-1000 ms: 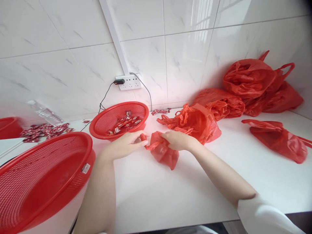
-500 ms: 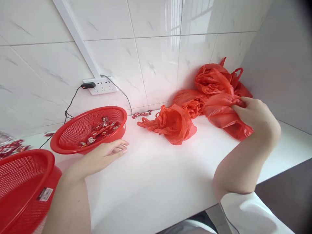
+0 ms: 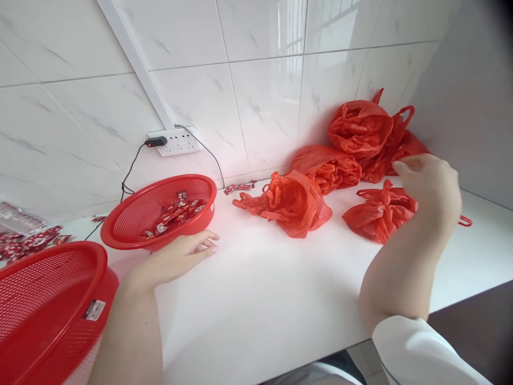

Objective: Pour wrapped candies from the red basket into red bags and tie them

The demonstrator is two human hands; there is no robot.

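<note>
My left hand (image 3: pixel 191 252) lies on the table in front of a red mesh basket (image 3: pixel 120 219), its fingers loosely stretched and holding nothing. In that basket are small red wrapped packets (image 3: pixel 176 214). Over at the right, my right hand (image 3: pixel 433 179) is raised above a knotted red plastic bag (image 3: pixel 379 216). Its thumb and fingers are bent and slightly apart, with nothing visible between them. The wrist and forearm cover part of that bag. Left of it, a crumpled red plastic bag (image 3: pixel 300 211) lies with its mouth open.
More red bags (image 3: pixel 360 128) are heaped against the tiled wall. A second red basket (image 3: pixel 60 321) stands at the near left, with red packets (image 3: pixel 32 240) behind it. A power strip (image 3: pixel 176 143) with a black plug is on the wall. A few packets (image 3: pixel 239 187) lie by the wall.
My right hand has let go of the red bag, which now sits lower on the table with its knot showing. The view has shifted slightly; my left hand stays by the basket.
</note>
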